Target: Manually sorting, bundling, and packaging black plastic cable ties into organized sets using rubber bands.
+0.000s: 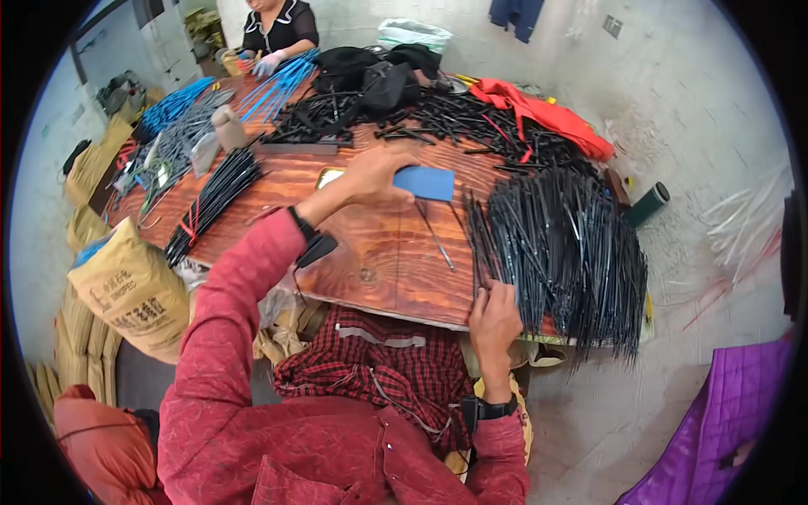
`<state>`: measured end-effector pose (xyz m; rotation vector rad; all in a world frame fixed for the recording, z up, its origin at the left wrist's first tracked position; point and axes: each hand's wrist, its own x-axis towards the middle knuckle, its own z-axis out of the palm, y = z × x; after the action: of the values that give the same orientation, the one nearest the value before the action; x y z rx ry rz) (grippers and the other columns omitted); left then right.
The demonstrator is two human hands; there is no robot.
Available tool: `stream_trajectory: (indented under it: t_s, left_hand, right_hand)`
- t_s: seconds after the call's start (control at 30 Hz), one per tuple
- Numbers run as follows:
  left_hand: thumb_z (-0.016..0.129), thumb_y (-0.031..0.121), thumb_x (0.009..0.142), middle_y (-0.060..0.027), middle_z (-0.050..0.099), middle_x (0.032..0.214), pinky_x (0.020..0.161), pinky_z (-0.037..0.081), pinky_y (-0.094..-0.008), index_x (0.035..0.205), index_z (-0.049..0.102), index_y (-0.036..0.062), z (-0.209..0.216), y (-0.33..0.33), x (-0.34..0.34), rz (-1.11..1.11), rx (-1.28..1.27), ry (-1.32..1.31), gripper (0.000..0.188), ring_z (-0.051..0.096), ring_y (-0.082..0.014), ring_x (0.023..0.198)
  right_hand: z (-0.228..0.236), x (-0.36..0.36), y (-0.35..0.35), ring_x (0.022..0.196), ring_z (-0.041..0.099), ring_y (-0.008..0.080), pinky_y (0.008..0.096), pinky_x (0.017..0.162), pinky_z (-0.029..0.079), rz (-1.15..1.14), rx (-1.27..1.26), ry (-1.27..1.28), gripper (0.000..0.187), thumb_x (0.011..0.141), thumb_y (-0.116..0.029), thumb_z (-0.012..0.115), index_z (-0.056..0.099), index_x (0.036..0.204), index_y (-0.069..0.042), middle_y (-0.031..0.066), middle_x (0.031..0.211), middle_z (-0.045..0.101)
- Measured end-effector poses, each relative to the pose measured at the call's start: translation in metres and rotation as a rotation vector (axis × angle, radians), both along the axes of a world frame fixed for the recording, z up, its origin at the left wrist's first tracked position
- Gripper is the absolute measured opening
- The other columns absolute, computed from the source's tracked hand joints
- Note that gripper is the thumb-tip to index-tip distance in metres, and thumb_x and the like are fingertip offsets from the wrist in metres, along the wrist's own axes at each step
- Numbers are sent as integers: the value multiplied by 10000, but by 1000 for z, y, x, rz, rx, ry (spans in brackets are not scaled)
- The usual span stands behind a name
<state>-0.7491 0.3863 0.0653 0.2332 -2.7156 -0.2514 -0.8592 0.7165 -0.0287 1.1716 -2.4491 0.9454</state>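
My left hand (380, 175) reaches over the middle of the wooden table. Its fingers are closed on the left end of a flat blue rectangular piece (425, 183). Close to the table's front edge, my right hand (496, 315) has its fingers pressed together around the near ends of a few thin black strips (476, 244). These lie at the left side of a large spread pile of black strips (564, 244). A single thin dark strip (436, 237) rests apart on the wood, below the blue piece.
A tied black bundle (215, 202) lies at left, near a yellow sack (130, 290). Black parts (337, 105) and red cloth (547, 114) heap along the back. A dark green cylinder (648, 204) stands at right. Across the table a person (282, 34) handles blue strips (282, 88).
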Motion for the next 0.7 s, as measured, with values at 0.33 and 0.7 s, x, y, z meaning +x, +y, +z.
stream_trajectory:
  t_s: [0.33,0.7]
  left_hand:
    - [843,311,693,-72,656,1204,962,456,-431,1286,647,196,-72,-57,-121,180,-199,-57,634,584,-319,1126]
    - [739,168,799,-136,643,1222,1031,443,-469,1161,698,90,-56,-37,11,75,89,84,373,562,-355,1177]
  right_hand:
    - [4,6,4,838,642,358,441,675,505,14,16,-9,165,898,-107,669,631,1055,-69,129,963,609]
    - [3,-2,6,805,642,332,430,666,493,37,-31,-25,144,923,-124,643,643,1054,-64,122,939,607]
